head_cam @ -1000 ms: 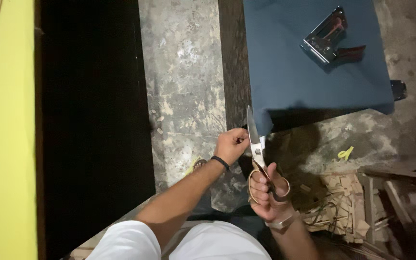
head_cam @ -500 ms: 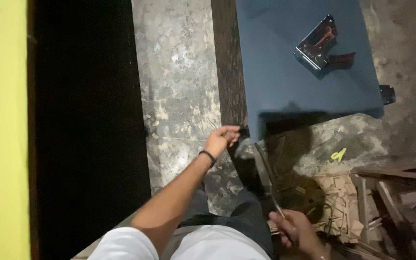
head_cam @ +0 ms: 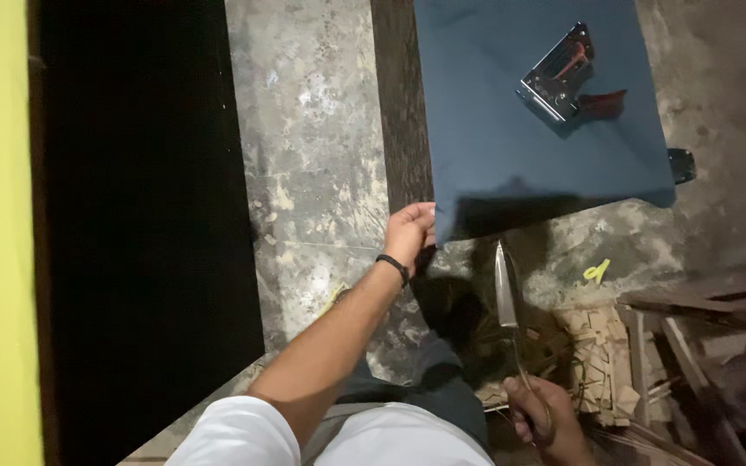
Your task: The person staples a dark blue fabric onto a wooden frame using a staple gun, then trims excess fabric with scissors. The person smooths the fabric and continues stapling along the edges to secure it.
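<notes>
Head view shows the dark blue sheet (head_cam: pixel 528 121) lying flat over a dark board, its near left corner pinched by the fingers of the left hand (head_cam: pixel 409 233). The right hand (head_cam: pixel 546 418), near the bottom edge, has its fingers closed around the handles of the scissors (head_cam: pixel 505 298), blades together and pointing at the sheet's near edge. The step looks like trimming; the blades would need to open and meet the edge. A stapler (head_cam: pixel 556 79) rests far on the sheet. No container is visible; wood scraps (head_cam: pixel 602 354) lie loose on the floor.

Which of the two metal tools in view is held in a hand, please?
The scissors, gripped by the right hand; the staple gun lies untouched on the blue sheet.
</notes>
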